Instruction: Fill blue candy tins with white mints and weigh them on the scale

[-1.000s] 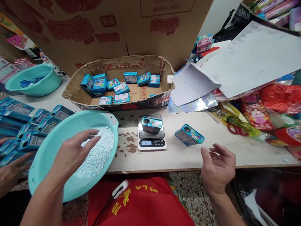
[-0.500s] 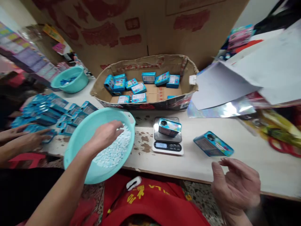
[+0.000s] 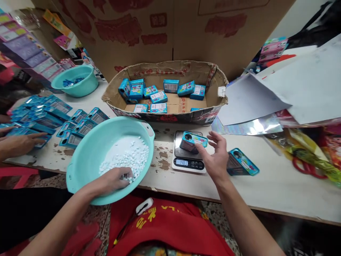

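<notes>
My left hand (image 3: pixel 114 181) is down in a turquoise basin (image 3: pixel 82 160), its fingers curled around some of the small white candies (image 3: pixel 135 153) there. On a small digital scale (image 3: pixel 188 164) stands a blue box (image 3: pixel 195 139) with a round dark opening in its top. My right hand (image 3: pixel 217 156) is around the right end of that box, thumb at its near side and fingers spread apart; whether it touches is unclear. A second blue box (image 3: pixel 242 162) with a similar opening stands on the table, just right of my right wrist.
Behind the scale, a low cardboard tray (image 3: pixel 170 119) holds several blue boxes. More blue boxes (image 3: pixel 48 110) crowd the left, where another person's hands (image 3: pixel 23 144) touch them. A smaller turquoise bowl (image 3: pixel 76 89) stands behind. Paper sheets (image 3: pixel 253 99) and red-handled scissors (image 3: pixel 306 167) lie right.
My right hand has moved left and forward from the table edge to the box on the scale. My left hand has lowered nearer me into the candies, fingers curled in.
</notes>
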### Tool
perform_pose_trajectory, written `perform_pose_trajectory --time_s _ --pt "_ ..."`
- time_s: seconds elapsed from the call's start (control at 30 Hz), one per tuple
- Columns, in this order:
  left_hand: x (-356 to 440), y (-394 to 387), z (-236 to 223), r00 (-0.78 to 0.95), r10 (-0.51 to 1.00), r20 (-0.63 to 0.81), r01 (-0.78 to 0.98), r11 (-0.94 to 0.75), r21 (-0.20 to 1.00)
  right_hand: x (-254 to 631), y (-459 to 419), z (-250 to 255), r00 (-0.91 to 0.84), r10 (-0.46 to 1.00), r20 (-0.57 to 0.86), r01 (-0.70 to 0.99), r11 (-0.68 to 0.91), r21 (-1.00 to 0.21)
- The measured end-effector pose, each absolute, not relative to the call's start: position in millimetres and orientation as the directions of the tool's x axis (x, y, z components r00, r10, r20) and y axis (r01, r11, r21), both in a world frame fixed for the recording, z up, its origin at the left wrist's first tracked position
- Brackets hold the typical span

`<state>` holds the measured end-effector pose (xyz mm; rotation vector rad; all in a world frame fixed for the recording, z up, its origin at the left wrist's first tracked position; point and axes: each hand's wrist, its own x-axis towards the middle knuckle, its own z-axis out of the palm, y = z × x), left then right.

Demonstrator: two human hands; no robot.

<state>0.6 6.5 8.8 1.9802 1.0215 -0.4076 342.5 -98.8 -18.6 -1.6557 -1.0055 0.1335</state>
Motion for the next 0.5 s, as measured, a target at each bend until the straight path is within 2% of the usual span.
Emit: perform_pose_trajectory --time_s 0.13,0.23,0.37,0.43,0.5 --pt "-4 9 11 0.671 0.458 -0.583 0.714 -0.186 0.675 342 -95 -17 0.59 0.765 0.257 0.465 -0.062 -0.883" --pt "-16 10 16 0.689 0.429 -0.584 0.65 -0.007 0.76 341 -95 -20 0.576 0.783 0.235 0.458 -0.071 -0.886" --pt "-38 15 25 0.64 0.574 -0.511 0.483 0.217 0.849 340 -95 -21 0.578 0.772 0.264 0.488 -0.068 -0.87" --pt "-42 17 28 0.607 0.637 -0.475 0.429 0.241 0.871 340 -95 -20 0.585 0.769 0.257 0.5 -0.093 -0.861" --pt "-36 19 25 0.598 0.644 -0.477 0.51 0.154 0.846 340 -95 -21 0.599 0.762 0.245 0.5 -0.118 -0.858"
